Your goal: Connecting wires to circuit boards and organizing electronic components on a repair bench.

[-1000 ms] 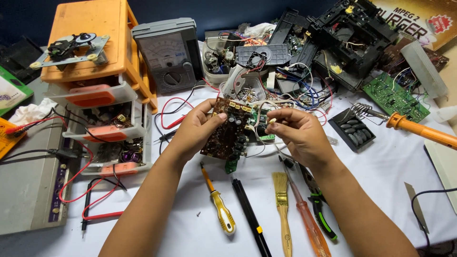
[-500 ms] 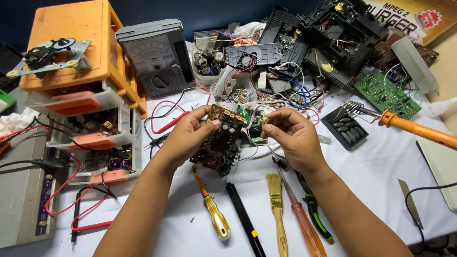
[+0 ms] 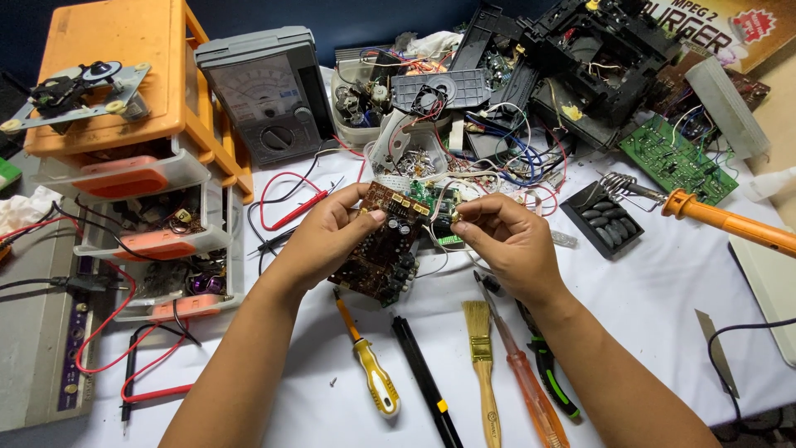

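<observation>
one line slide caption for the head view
Left hand holds a brown circuit board while right hand pinches a part at its edge, above tools on a cluttered white table.

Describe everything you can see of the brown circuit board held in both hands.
The brown circuit board is a flat rectangular panel, tilted, held above the white table. Dark cylindrical components stud its lower edge; a smaller green board joins its top. The left hand grips its left edge, thumb on top; the right hand pinches a small part at its upper right corner.
</observation>
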